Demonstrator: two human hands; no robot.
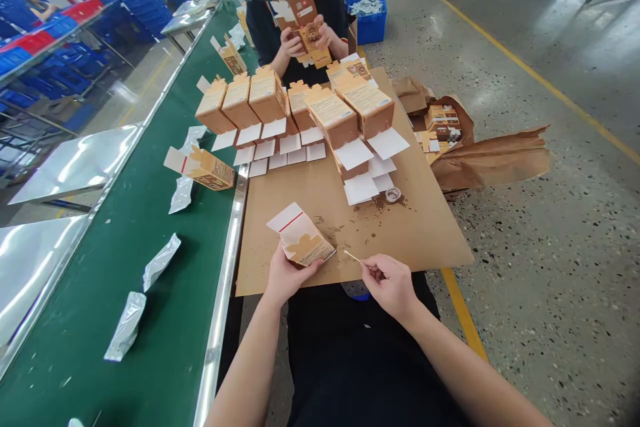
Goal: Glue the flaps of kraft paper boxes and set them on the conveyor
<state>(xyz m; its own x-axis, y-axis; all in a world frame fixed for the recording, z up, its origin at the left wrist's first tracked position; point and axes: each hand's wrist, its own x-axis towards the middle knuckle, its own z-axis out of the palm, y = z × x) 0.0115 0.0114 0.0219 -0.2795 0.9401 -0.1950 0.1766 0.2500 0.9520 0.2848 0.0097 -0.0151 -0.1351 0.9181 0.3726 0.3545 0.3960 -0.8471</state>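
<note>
Brown cardboard (430, 240) covered the worktop in my head-cam feed. The flap-top carton (306, 240) was in my left hand (286, 278), near the sheet's front edge, thumb along the near side; the other fingers were mostly hidden, so couldn't tell their grip. My right hand (393, 283) pinched a thin swab-like stick (354, 256), tip just beside the carton. Main worry: dragging anything through the dark spatter (373, 235), or bumping the clear dish (393, 195), could've stained the white flaps (361, 189). Metal rail (227, 260) bounded the left, stacked cartons (333, 113) the far side; decent room between.
</note>
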